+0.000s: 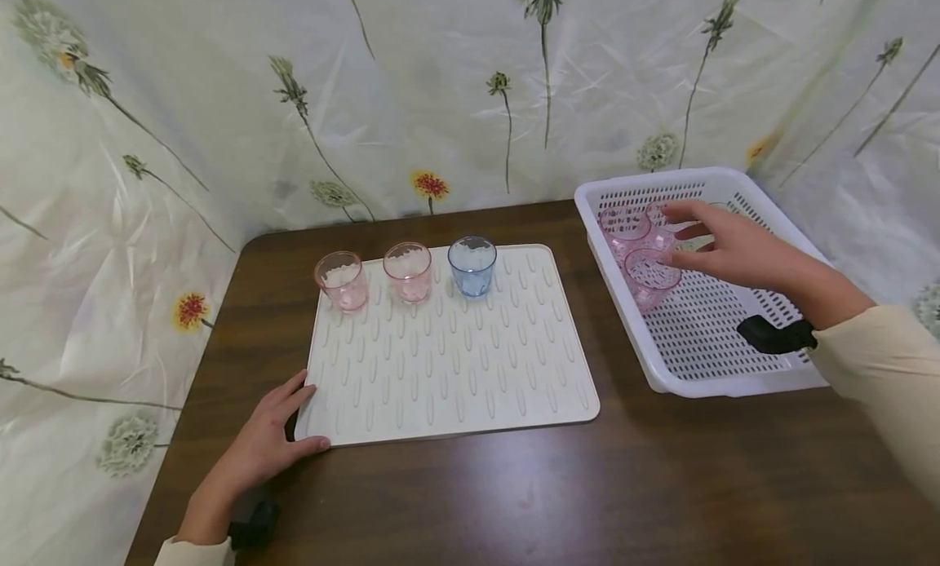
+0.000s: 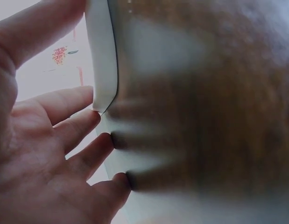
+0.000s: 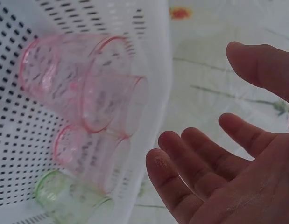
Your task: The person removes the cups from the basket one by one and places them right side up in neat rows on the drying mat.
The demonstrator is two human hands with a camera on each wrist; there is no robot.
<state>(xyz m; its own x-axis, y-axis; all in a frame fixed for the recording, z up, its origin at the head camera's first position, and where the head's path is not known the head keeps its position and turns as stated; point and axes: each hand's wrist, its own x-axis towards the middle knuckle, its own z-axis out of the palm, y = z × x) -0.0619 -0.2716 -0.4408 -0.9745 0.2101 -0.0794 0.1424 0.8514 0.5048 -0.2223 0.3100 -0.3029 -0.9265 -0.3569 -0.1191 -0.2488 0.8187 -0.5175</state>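
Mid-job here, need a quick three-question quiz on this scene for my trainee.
1. What colour is the rightmost glass on the white ridged mat?
2. True or false: the right hand is gripping a glass.
3. The left hand is at which corner of the white ridged mat? A) far right B) near left C) near right

Key: 1. Blue. 2. False; its fingers hold nothing. 3. B.

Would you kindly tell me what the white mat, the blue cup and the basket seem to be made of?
White mat: probably silicone or plastic, fairly dull; moulded oblong marks run in rows.
Blue cup: tinted, glossy glass or clear plastic, I cannot tell which; it is see-through.
Basket: most likely plastic, smooth and pale, with regular slots through its base.
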